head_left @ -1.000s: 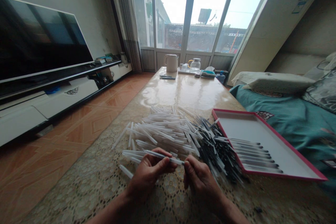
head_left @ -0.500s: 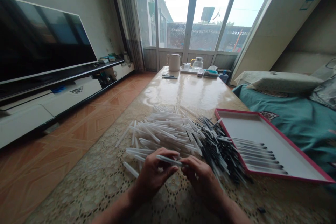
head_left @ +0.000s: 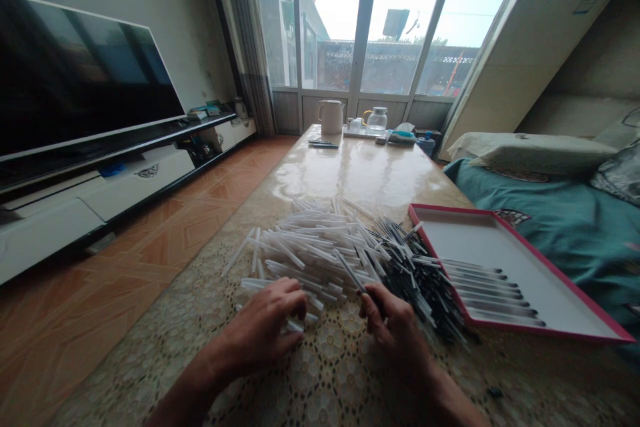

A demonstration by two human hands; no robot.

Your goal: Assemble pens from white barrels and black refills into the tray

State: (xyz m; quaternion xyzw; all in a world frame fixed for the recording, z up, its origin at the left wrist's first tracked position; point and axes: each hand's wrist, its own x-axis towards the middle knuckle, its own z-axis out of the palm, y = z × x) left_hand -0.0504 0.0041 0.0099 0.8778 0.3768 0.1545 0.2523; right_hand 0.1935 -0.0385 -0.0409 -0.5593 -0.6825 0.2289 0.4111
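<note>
My right hand (head_left: 390,320) is closed around the lower end of a pen (head_left: 351,272), which looks dark inside a clear barrel and tilts up and to the left. My left hand (head_left: 273,320) hovers over the near left edge of a pile of translucent white pen barrels (head_left: 305,240). Its fingers are bent down with the thumb apart, and a barrel end (head_left: 294,325) shows between them, with no clear grip on it. Right of that pile lies a heap of thin black-and-clear pen refills (head_left: 420,283).
A shallow pink-rimmed box (head_left: 565,273) at the right holds a row of several pens (head_left: 495,293). A small black piece (head_left: 494,391) lies near the front right. At the table's far end stand a beige jug (head_left: 331,117) and a glass pitcher (head_left: 377,120).
My hands have separated. My left hand has let go of the pen and moved left and down to the barrels. My right hand keeps the pen, now tilted upward.
</note>
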